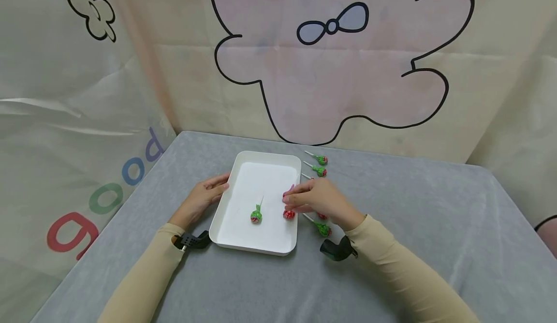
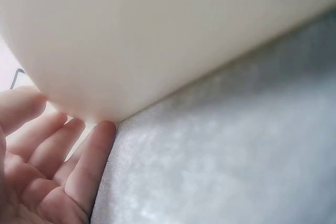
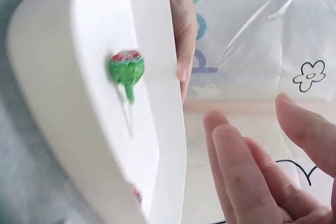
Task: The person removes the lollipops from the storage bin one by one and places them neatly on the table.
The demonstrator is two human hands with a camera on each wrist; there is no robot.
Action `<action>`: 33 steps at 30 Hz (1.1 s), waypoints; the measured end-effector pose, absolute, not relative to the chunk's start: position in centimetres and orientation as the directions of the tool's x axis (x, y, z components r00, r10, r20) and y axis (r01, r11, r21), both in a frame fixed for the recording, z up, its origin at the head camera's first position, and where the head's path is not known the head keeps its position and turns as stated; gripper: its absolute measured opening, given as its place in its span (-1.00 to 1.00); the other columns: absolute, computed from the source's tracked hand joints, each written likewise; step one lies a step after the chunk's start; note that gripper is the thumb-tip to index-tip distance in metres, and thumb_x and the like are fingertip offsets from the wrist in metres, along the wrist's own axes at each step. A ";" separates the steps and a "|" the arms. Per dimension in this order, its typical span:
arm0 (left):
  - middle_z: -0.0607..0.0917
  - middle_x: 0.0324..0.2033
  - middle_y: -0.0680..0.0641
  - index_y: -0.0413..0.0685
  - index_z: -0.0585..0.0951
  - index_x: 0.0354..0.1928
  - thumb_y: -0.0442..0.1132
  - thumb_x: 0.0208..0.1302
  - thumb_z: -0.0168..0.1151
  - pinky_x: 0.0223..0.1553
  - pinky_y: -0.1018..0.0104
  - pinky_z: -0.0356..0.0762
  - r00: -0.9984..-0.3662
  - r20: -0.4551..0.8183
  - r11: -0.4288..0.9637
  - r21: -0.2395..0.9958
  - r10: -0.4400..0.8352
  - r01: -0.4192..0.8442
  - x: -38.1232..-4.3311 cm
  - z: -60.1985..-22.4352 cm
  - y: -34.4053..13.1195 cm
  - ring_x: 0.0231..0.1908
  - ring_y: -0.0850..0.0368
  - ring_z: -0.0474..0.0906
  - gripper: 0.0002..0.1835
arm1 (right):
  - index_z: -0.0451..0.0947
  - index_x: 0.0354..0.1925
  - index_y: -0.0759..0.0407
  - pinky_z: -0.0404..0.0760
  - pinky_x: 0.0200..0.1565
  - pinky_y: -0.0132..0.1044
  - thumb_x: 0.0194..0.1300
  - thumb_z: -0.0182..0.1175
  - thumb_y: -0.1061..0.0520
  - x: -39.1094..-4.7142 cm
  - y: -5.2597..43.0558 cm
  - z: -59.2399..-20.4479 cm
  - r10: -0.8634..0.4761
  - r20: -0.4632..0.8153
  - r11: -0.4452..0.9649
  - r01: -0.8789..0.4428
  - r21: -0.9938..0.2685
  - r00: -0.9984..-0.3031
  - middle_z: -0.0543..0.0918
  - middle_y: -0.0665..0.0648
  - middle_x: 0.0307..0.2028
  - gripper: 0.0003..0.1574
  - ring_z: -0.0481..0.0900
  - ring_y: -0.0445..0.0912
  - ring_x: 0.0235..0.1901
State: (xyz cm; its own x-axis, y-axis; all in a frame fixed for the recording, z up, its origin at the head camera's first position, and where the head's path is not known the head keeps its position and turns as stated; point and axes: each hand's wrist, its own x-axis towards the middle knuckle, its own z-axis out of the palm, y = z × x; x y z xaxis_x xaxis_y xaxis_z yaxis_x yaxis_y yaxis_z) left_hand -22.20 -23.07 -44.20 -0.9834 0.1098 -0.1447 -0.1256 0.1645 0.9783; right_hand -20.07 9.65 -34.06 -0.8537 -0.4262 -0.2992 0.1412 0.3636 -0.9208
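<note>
A white tray (image 1: 256,246) lies on the table, and the fingertips of my left hand (image 1: 202,199) touch its left wall. In the left wrist view those fingers (image 2: 92,169) rest against the tray's outer side. Inside the tray is a lollipop in a green and red wrapper (image 1: 256,215). A red-wrapped lollipop (image 1: 288,214) lies by the right wall, with a pink bit (image 1: 285,193) beside it, partly covered by my right hand (image 1: 324,202). In the right wrist view my right thumb (image 3: 302,129) and fingers (image 3: 239,166) stand apart, nothing between them.
Right of the tray, several lollipops form a column: green ones (image 1: 322,160) at the back, another green one (image 1: 324,229) at the front, and others partly behind my right hand. Grey cloth (image 1: 413,207) covers the table. A printed curtain (image 1: 348,81) hangs behind it.
</note>
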 end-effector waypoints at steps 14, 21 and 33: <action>0.40 0.41 -0.20 -0.15 0.32 0.46 -0.05 0.44 0.19 0.07 0.49 0.56 -0.984 -0.131 0.165 0.980 0.124 -0.110 -22.3 -44.3 -23.3 0.20 0.25 0.51 -0.35 | 0.77 -0.24 0.23 0.75 -0.13 -0.18 0.15 0.47 -0.02 -22.0 4.2 -35.2 -0.427 -0.395 0.466 0.176 -0.867 -0.814 0.80 0.15 -0.36 -0.65 0.78 0.05 -0.25; 0.41 0.40 -0.23 -0.17 0.32 0.46 -0.07 0.44 0.19 0.05 0.48 0.58 -0.983 -0.123 0.140 0.985 0.136 -0.104 -22.4 -44.2 -23.1 0.13 0.32 0.53 -0.36 | 0.76 -0.29 0.26 0.73 -0.25 -0.29 0.13 0.48 -0.08 -22.6 3.4 -35.8 -0.427 -0.433 0.560 0.144 -0.816 -0.793 0.79 0.13 -0.44 -0.59 0.76 -0.06 -0.41; 0.40 0.41 -0.24 -0.18 0.31 0.46 -0.09 0.46 0.17 0.07 0.50 0.56 -0.983 -0.121 0.138 0.985 0.136 -0.102 -22.4 -44.4 -23.2 0.16 0.30 0.52 -0.37 | 0.72 -0.42 0.22 0.46 -0.51 -0.42 0.07 0.50 -0.13 -23.8 2.6 -37.8 -0.377 -0.502 0.650 0.164 -0.742 -0.779 0.78 0.08 -0.50 -0.58 0.71 -0.17 -0.56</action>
